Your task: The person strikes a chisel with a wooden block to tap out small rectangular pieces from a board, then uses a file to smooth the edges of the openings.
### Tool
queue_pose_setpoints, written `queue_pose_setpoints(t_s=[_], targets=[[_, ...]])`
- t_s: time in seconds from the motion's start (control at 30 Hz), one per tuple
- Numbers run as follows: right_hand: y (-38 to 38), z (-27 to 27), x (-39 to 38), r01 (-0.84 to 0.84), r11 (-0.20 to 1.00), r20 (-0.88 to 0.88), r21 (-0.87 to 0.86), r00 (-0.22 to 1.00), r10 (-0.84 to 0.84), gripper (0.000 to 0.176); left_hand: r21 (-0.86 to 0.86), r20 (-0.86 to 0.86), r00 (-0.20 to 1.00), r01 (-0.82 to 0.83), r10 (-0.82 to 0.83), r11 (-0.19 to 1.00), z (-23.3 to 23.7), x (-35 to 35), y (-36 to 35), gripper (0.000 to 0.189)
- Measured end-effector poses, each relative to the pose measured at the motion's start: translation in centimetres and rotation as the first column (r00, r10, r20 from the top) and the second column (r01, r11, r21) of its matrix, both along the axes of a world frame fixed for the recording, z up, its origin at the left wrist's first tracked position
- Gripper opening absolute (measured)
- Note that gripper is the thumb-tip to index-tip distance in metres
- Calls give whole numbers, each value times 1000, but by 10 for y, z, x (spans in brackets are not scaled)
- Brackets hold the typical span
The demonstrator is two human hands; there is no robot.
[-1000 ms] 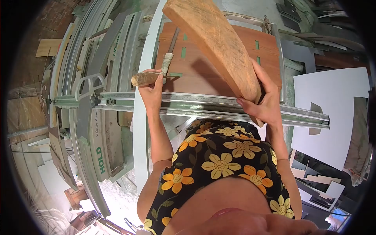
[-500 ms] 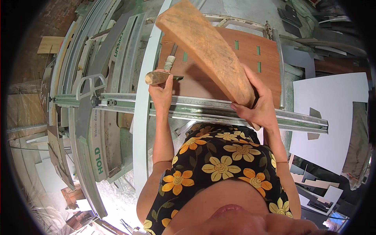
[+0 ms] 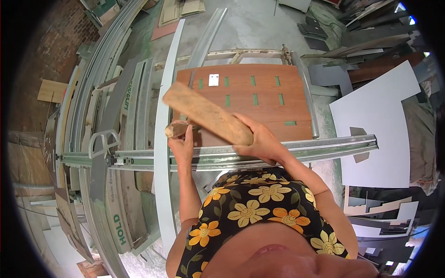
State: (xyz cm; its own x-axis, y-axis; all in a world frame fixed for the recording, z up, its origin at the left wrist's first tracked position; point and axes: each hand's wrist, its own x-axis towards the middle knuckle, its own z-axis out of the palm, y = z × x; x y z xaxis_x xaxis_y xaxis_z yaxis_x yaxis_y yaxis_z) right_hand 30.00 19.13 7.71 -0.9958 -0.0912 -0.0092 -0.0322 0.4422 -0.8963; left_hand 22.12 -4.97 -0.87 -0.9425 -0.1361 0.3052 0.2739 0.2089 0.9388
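Note:
My left hand [image 3: 182, 142] is closed around a wooden-handled chisel [image 3: 178, 129] at the near left corner of a brown wooden panel [image 3: 208, 107]. The butt of its handle points up toward me, and the blade is mostly hidden. In my right hand [image 3: 257, 141] I grip one end of a thick, worn wooden block [image 3: 208, 116]. The block slants over the panel, its far end up and left, above and beyond the chisel handle. Several narrow slots cut through the panel show green. A small white plate [image 3: 213, 79] lies near its far left.
A long metal rail [image 3: 315, 147] runs crosswise between me and the panel. To the left, a pale strip [image 3: 165, 185] crosses it, beside stacked metal profiles [image 3: 97, 60]. White sheets [image 3: 380, 116] lie to the right. A metal frame [image 3: 222, 55] shows behind the panel.
The wooden block has swung down and left, closer to the chisel handle. My left hand still grips the chisel. The view has shifted, showing more of the panel's far side.

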Motion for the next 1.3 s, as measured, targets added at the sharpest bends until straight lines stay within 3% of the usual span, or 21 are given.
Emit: queue_pose_setpoints(t_s=[0.13,0.17,0.27,0.6,0.77,0.87,0.93,0.97,1.0,1.07,1.13,1.17,1.2,1.27,1.3], targets=[[27,-18,-27,111,985,-2,129,994,-111,79,79,-39,999,-24,28,997,-18,3,-1,21],[35,-46,-38,159,975,-41,157,987,-154,76,71,-95,995,-26,32,997,-30,2,-1,21],[40,-50,-52,158,925,32,347,983,-180,72,109,-80,993,-77,86,991,-37,7,4,19],[35,-119,-69,136,886,-104,443,990,-100,63,168,-115,991,-49,69,985,-45,10,7,27],[39,-130,-70,104,878,-20,468,994,-107,69,207,-107,991,-54,77,977,-49,9,6,28],[41,-105,-67,179,972,-73,153,983,-170,63,184,-103,990,-71,91,980,-47,10,7,28],[26,-7,-52,148,957,-153,-251,970,-190,55,204,-90,992,-68,88,977,-45,11,10,28],[30,23,-45,-24,928,-338,-371,935,-110,49,203,-96,991,-68,89,977,-46,10,10,29],[22,75,-26,-77,900,-389,-430,915,-107,64,196,-104,990,-74,96,978,-47,10,8,29],[18,141,10,-326,846,-609,-421,793,2,64,208,-104,988,-94,117,974,-47,10,10,29],[18,182,42,-579,747,-810,-327,578,94,64,186,-116,985,-103,126,977,-41,14,11,28],[16,193,51,-669,692,-870,-273,479,120,64,256,-90,990,-81,107,963,-50,13,9,27],[13,202,58,-734,643,-906,-220,397,144,64,71,-179,976,-109,120,992,-60,8,1,26],[5,209,68,-783,600,-930,-166,327,170,64,254,-126,986,-73,108,965,-51,9,10,25],[3,208,68,-794,588,-937,-155,307,167,64,218,-145,985,-65,98,974,-50,2,14,25]])
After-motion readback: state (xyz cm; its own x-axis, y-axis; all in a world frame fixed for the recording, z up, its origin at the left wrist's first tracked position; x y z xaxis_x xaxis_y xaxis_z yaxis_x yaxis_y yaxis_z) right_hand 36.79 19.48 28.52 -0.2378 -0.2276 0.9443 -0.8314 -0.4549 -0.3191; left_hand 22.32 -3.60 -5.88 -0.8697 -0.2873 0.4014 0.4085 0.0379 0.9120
